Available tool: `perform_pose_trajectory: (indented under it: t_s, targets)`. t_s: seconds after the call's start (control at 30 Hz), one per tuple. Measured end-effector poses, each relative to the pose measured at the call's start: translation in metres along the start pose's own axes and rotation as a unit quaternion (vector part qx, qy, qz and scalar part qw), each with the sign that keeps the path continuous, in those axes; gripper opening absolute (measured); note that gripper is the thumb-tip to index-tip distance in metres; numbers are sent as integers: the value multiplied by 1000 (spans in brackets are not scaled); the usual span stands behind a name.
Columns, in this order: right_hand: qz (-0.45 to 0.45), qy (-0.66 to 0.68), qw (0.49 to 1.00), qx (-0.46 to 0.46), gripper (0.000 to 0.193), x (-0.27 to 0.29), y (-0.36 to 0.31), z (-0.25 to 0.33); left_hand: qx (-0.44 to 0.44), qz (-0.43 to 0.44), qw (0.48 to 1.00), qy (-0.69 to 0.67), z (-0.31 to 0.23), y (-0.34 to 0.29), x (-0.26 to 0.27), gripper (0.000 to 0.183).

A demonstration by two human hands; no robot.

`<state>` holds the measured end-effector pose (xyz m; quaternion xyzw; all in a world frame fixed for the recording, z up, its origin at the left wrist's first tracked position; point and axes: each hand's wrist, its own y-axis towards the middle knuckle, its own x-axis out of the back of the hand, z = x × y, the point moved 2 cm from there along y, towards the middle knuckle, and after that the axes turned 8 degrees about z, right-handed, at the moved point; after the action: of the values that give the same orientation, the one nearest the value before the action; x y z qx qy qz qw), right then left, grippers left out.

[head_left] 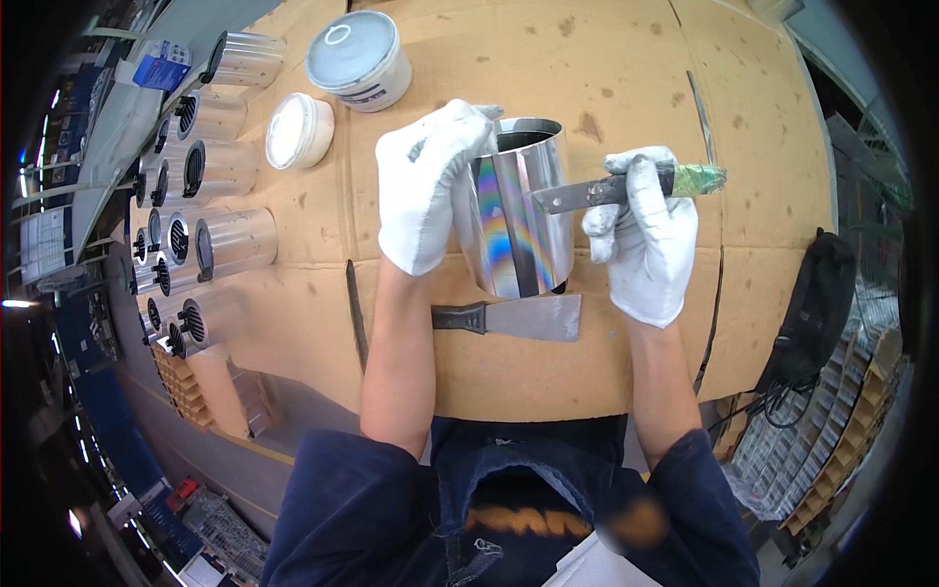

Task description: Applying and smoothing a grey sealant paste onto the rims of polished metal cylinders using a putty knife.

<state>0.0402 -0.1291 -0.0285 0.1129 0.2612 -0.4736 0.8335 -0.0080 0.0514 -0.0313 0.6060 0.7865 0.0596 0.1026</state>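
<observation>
A shiny metal cylinder (541, 196), open at the top and dark inside, stands slightly tilted over the cardboard-covered table. My left hand (430, 181), in a white glove, grips it by its upper left rim. In my gloved right hand (650, 235) is a flat scraper blade (577, 196) with a dark handle and green tape at its end. The blade's tip meets or nearly meets the cylinder's right side. Just below the cylinder lies a putty knife (533, 318) with a black handle and a wide grey blade.
Two lidded plastic tubs, a larger one (377, 83) and a smaller one (308, 132), stand at the far left. Several similar metal cylinders (245, 245) with black slotted ends line the left side. A black bag (812, 313) hangs by the table's right edge.
</observation>
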Motion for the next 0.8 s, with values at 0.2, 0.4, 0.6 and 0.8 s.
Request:
perform_pose_trajectory:
  t_s: [0.2,0.4,0.6,0.8]
  targets:
    - [11,3,1000,-1,17,-4,1,0,17,-18,1000,-3,0,0,-2,27]
    - [12,23,1000,3,17,0,0,-2,8,-11,1000,17,0,-1,0,27]
    - [16,22,1000,4,17,0,-1,-4,25,-28,999,-2,0,-2,0,27]
    - [19,0,1000,3,16,-4,-1,-3,24,-26,999,0,0,-1,-1,26]
